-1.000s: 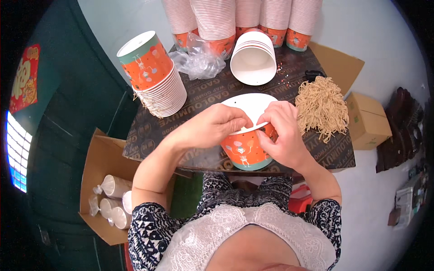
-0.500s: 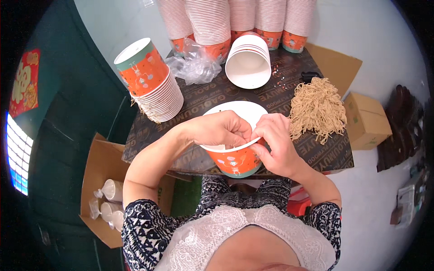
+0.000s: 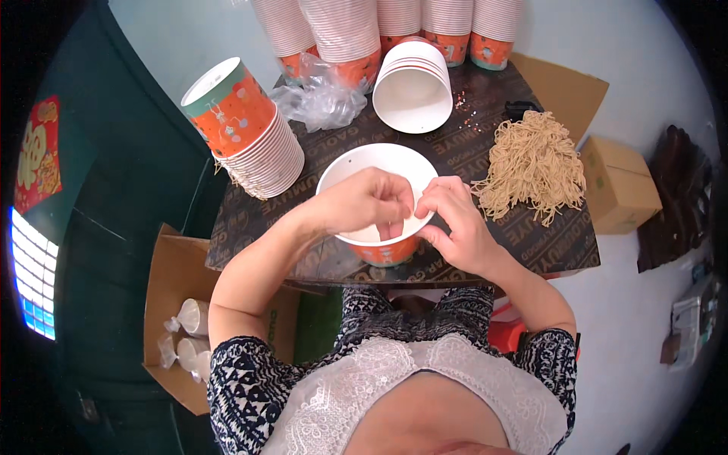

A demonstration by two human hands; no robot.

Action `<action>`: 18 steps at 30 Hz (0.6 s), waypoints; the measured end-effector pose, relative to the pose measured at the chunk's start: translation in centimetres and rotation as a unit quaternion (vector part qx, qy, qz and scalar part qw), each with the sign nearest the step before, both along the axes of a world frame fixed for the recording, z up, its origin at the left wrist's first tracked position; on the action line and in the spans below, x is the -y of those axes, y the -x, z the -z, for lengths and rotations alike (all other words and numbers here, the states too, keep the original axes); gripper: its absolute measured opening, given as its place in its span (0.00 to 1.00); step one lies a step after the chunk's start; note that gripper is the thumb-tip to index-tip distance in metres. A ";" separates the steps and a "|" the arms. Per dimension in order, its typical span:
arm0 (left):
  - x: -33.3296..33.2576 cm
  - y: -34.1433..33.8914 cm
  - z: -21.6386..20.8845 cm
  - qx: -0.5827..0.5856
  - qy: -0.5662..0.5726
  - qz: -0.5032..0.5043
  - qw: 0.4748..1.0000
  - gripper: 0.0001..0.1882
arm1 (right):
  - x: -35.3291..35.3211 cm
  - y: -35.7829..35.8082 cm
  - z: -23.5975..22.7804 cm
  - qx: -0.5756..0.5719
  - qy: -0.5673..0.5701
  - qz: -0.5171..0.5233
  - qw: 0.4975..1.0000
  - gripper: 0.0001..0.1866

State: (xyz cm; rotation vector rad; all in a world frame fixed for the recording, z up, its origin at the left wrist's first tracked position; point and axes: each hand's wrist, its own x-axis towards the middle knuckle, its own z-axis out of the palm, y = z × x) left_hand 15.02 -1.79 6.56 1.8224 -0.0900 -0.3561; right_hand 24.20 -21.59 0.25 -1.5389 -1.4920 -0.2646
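Note:
A large orange paper tub (image 3: 383, 255) with a white inside and rim stands before me near the table's front edge. My left hand (image 3: 370, 203) reaches over its near left rim, fingers curled together and pointing down inside; whatever they pinch, if anything, is hidden. At the right side of the rim, my right hand (image 3: 459, 231) grips the wall, thumb outside and fingers over the edge. To its right lies a loose heap of tan strings (image 3: 533, 165). A few nested tubs (image 3: 413, 98) rest on their side behind the one I hold.
Tall stacks of tubs (image 3: 341, 34) line the table's back. A leaning stack (image 3: 265, 155) with strings hanging from it stands at left, beside crumpled clear plastic (image 3: 322, 102). An open carton (image 3: 178, 284) with bagged rolls sits below left; a closed carton (image 3: 620, 184) is at right.
The tub has moved back from the table edge and slightly left. My left hand has lifted off the near rim and dips into the tub. My right hand keeps hold of the rim.

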 end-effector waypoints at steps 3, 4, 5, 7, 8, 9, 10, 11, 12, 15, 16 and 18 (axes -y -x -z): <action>-0.3 0.2 -0.6 0.006 0.008 -0.031 0.999 0.04 | -0.4 -0.4 0.5 0.010 -0.006 0.002 1.000 0.16; -0.4 0.2 -0.6 0.009 0.000 -0.037 0.999 0.04 | -0.5 -0.5 0.5 0.009 -0.005 0.002 1.000 0.16; -0.5 0.3 -0.6 0.011 -0.008 -0.044 0.999 0.04 | -0.6 -0.6 0.6 0.019 -0.006 0.000 1.000 0.16; -0.5 0.4 -0.4 0.017 -0.027 -0.045 0.998 0.05 | -0.6 -0.6 0.6 0.028 -0.007 -0.002 1.000 0.16; -0.5 0.4 -0.2 0.024 -0.047 -0.046 0.998 0.05 | -0.7 -0.5 0.6 0.045 -0.008 -0.001 0.999 0.16; -0.5 0.4 -0.1 0.023 -0.046 -0.046 0.998 0.05 | -0.7 -0.5 0.5 0.063 -0.009 0.001 0.998 0.16; -0.6 0.3 0.1 0.030 -0.079 -0.021 0.996 0.05 | -0.7 -0.5 0.6 0.062 -0.009 0.000 0.998 0.16; -0.6 0.3 0.2 0.036 -0.111 0.005 0.993 0.06 | -0.8 -0.5 0.6 0.070 -0.008 0.005 0.997 0.16; -0.7 0.2 0.2 0.036 -0.111 0.004 0.993 0.06 | -0.8 -0.5 0.7 0.079 -0.007 0.010 0.997 0.16; -0.8 -0.1 0.3 0.048 -0.125 0.063 0.989 0.06 | -0.8 -0.4 0.9 0.082 -0.013 0.012 0.996 0.16; -0.8 -0.3 0.4 0.037 -0.133 0.067 0.988 0.04 | -0.9 -0.4 0.9 0.082 -0.012 0.013 0.996 0.16; -0.7 -0.5 0.7 0.027 -0.141 0.072 0.987 0.03 | -0.9 -0.4 1.0 0.082 -0.018 0.015 0.996 0.15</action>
